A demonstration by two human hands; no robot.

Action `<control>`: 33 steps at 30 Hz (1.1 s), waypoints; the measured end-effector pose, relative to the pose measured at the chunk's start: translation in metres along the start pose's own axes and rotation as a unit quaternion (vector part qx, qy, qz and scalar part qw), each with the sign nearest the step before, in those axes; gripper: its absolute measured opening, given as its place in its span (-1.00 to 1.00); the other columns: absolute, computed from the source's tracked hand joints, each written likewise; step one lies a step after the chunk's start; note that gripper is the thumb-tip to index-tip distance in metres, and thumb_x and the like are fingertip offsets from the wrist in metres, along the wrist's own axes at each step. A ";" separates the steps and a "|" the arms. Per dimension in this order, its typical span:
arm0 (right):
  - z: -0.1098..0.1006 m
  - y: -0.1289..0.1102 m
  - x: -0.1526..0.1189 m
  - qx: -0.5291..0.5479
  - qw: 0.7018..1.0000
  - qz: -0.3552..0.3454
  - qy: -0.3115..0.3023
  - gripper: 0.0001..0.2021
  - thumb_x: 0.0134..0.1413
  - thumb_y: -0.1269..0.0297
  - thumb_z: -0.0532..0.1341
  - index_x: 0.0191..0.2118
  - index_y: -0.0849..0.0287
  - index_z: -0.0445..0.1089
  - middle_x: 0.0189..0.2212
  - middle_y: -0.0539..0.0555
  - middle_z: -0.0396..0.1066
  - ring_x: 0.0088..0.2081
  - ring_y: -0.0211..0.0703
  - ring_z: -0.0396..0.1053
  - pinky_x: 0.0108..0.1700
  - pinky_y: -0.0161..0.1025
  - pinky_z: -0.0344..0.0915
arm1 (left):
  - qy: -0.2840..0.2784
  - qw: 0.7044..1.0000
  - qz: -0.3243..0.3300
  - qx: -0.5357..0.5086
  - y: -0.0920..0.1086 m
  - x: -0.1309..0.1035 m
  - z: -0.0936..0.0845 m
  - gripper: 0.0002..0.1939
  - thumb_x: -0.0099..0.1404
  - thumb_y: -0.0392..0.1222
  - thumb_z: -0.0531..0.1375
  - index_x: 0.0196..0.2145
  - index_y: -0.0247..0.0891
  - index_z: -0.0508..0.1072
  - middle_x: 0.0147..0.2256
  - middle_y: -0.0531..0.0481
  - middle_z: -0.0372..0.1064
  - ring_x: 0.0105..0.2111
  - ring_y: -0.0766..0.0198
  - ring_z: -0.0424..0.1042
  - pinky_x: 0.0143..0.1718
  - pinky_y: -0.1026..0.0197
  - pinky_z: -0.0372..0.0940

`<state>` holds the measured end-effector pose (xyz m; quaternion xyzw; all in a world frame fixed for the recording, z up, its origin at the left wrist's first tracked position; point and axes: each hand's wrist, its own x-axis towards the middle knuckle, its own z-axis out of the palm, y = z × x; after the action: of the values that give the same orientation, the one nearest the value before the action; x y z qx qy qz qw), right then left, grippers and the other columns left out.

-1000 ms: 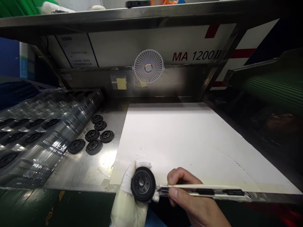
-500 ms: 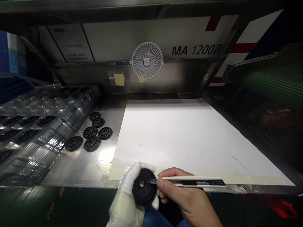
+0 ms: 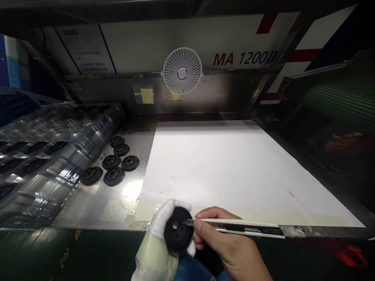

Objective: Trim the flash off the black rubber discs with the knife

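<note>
Left hand: gloved, white at the fingers and pale yellow toward the wrist; the hand (image 3: 159, 240) is at the near edge of the table (image 3: 88, 207), its fingers curled around a black wheel and gripping it by the rim.
Black wheel: the held wheel (image 3: 178, 238) is in the left hand, just beyond the near edge of the white sheet, its face with the centre hole turned up toward the camera.
Right hand: bare; the hand (image 3: 224, 238) has its thumb and fingers closed on a knife, pinching it close to the blade.
Knife: white handle with a dark strip; the knife (image 3: 249, 228) points left, its blade tip over the wheel's face, just right of the hole; whether it touches, I cannot tell.
Loose wheels: six black wheels (image 3: 111, 162) lie grouped on the table, left of the sheet.
Clear trays: a stack of plastic trays (image 3: 63, 181) fills the left side, with more dark wheels in the top one.
White sheet: the sheet (image 3: 222, 164) lies flat across the middle and right, marked with small dark scratches.
Fan: a round white fan (image 3: 182, 72) faces the table from the far side.
Yellow note: a note (image 3: 147, 96) is on the far metal panel, left of the fan.
</note>
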<state>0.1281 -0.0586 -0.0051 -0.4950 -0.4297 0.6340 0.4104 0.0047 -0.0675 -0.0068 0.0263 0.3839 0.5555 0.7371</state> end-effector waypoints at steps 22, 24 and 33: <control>-0.008 0.000 0.003 -0.020 0.999 0.033 -0.032 -0.74 -0.04 0.13 0.31 -0.44 0.24 0.35 -0.62 0.04 0.40 -0.55 -0.20 0.32 -0.45 -0.25 0.29 | -0.039 0.998 -0.039 -0.026 -0.009 0.007 -0.013 -0.62 0.24 0.03 0.10 -0.40 -0.40 0.43 -0.60 -0.14 0.32 -0.64 0.20 0.34 -0.68 0.28 0.13; -0.008 0.002 0.003 -0.014 0.998 0.039 -0.036 -0.75 -0.05 0.14 0.32 -0.45 0.25 0.35 -0.63 0.04 0.40 -0.56 -0.21 0.32 -0.46 -0.26 0.29 | -0.039 0.997 -0.053 -0.031 -0.009 0.009 -0.015 -0.61 0.23 0.05 0.10 -0.41 -0.39 0.43 -0.63 -0.10 0.30 -0.66 0.22 0.32 -0.67 0.27 0.15; -0.004 0.009 0.000 0.028 1.000 0.012 -0.007 -0.72 -0.01 0.08 0.30 -0.39 0.23 0.36 -0.63 0.02 0.39 -0.55 -0.21 0.33 -0.45 -0.28 0.29 | -0.035 0.997 -0.046 -0.044 -0.009 0.009 -0.012 -0.59 0.22 0.07 0.09 -0.48 -0.37 0.42 -0.65 -0.09 0.28 -0.70 0.28 0.26 -0.70 0.31 0.10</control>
<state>0.1312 -0.0611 -0.0142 -0.4834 -0.4088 0.6543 0.4135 0.0059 -0.0677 -0.0241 -0.0043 0.3339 0.5362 0.7752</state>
